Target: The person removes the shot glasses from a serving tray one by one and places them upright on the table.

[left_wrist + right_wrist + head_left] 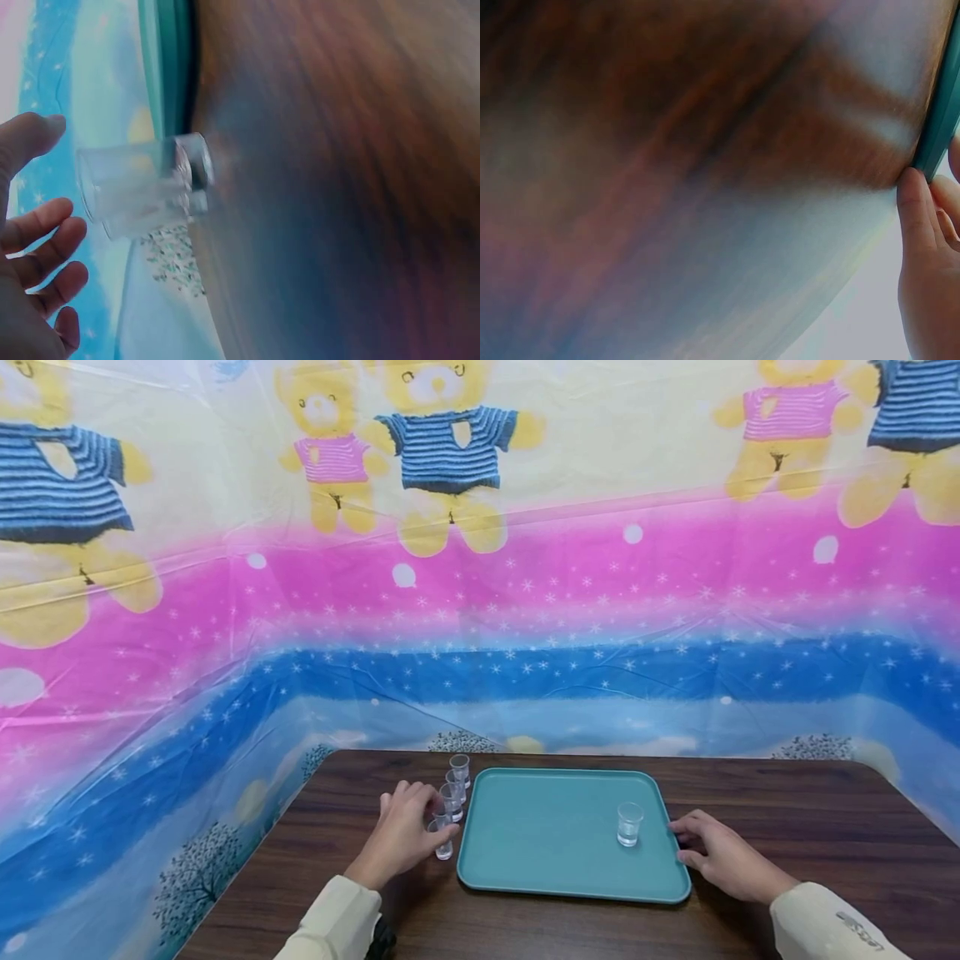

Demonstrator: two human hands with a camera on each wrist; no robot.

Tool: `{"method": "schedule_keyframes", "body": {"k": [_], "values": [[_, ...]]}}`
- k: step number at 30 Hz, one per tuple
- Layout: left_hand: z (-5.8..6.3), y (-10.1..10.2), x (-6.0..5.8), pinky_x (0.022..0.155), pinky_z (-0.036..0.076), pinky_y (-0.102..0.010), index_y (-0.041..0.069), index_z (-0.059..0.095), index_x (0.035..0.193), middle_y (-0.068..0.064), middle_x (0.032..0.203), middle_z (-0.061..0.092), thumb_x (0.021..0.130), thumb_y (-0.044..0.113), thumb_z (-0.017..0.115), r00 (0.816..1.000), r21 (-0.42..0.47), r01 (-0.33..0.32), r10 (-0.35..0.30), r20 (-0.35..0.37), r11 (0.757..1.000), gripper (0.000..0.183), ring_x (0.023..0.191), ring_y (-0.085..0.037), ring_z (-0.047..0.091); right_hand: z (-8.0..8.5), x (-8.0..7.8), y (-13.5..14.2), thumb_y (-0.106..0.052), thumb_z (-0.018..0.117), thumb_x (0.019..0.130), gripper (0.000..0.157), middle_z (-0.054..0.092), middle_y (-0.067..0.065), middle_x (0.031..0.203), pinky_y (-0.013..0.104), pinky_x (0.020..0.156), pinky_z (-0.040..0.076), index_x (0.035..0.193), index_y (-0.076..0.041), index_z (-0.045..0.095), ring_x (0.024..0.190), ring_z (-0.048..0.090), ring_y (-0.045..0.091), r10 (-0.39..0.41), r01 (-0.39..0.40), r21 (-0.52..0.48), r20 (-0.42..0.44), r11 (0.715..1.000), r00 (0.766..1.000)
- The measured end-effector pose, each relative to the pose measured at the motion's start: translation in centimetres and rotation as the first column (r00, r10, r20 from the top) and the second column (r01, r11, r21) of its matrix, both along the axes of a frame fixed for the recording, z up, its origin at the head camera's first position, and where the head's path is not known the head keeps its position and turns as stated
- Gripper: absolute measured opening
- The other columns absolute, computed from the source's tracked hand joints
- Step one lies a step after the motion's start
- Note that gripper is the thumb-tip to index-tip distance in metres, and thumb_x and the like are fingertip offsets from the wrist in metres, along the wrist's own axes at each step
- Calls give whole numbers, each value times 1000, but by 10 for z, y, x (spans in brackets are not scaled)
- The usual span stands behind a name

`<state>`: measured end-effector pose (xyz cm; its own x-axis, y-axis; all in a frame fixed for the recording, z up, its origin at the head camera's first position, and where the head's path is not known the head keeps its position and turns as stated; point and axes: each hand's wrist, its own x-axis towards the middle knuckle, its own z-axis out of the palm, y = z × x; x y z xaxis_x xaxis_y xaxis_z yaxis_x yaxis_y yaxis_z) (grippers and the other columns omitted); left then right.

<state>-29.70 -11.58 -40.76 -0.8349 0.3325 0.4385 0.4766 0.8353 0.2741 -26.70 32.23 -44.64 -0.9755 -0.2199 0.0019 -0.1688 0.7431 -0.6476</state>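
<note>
Several small clear shot glasses (452, 803) stand upright in a row along the left side of a green tray (547, 835). My left hand (405, 831) is over the near end of that row, overlapping the closest glasses. In the left wrist view its thumb and fingers are spread apart, just short of the rim of a shot glass (142, 187). Another shot glass (630, 824) stands upright on the right part of the tray. My right hand (727, 856) touches the tray's right edge with its fingertips, and in the right wrist view the nearest finger (915, 210) is straight.
The tray lies flat on a dark brown wooden table (810, 827). A patterned cloth (562, 610) with bears hangs close behind the table's back edge and round its left side.
</note>
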Motion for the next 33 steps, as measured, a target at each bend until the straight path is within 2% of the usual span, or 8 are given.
{"method": "schedule_keyframes", "body": {"k": [5,10,15,18,22,27,33], "values": [[3,18,-2,66,21,-33,19,58,90,7,82,52,69,38,69,993,6,85,-84,-82,996,31,75,-8,35,1,2,2,-6,61,78,35,46,2,101,25,68,44,112,-4,52,93,50,17,15,-15,-14,2,1000,1000],[5,38,-3,66,21,-33,19,59,95,8,90,54,70,38,68,985,-17,137,-138,-100,990,32,77,-9,36,0,2,3,-6,61,79,35,46,2,102,27,69,44,112,-4,52,93,50,18,14,-14,-19,-3,1000,1000],[4,54,-5,68,23,-35,20,60,98,7,91,52,72,37,66,978,-23,196,-197,-69,980,31,82,-9,38,-3,2,6,-5,60,79,34,46,2,102,26,69,44,112,-5,52,93,50,17,1,-1,-13,2,1000,1000],[2,65,-7,76,26,-42,21,59,99,7,92,52,73,35,67,973,-19,225,-225,-46,974,31,90,-12,41,-4,2,7,-5,61,78,34,46,1,101,26,69,44,112,-6,53,93,50,16,-16,16,-7,3,1000,1000],[2,83,-9,81,26,-48,21,59,101,8,94,53,74,35,66,967,-24,255,-255,-14,967,31,92,-13,41,-4,2,7,-5,61,78,34,46,0,100,26,70,44,111,-7,53,93,51,15,-33,33,-2,2,999,999],[6,110,-10,82,27,-46,21,60,102,7,95,55,75,36,64,954,-23,300,-300,9,954,31,92,-12,41,-2,2,7,-4,61,78,35,46,0,101,26,70,44,112,-7,53,93,51,15,-36,36,-7,5,999,999],[9,129,-9,81,28,-43,21,61,101,7,96,56,75,37,64,947,-31,320,-320,19,947,31,92,-11,41,2,2,1,-5,60,80,35,46,2,102,26,70,44,113,-4,51,94,50,17,14,-15,-23,-9,1000,1000]]}}
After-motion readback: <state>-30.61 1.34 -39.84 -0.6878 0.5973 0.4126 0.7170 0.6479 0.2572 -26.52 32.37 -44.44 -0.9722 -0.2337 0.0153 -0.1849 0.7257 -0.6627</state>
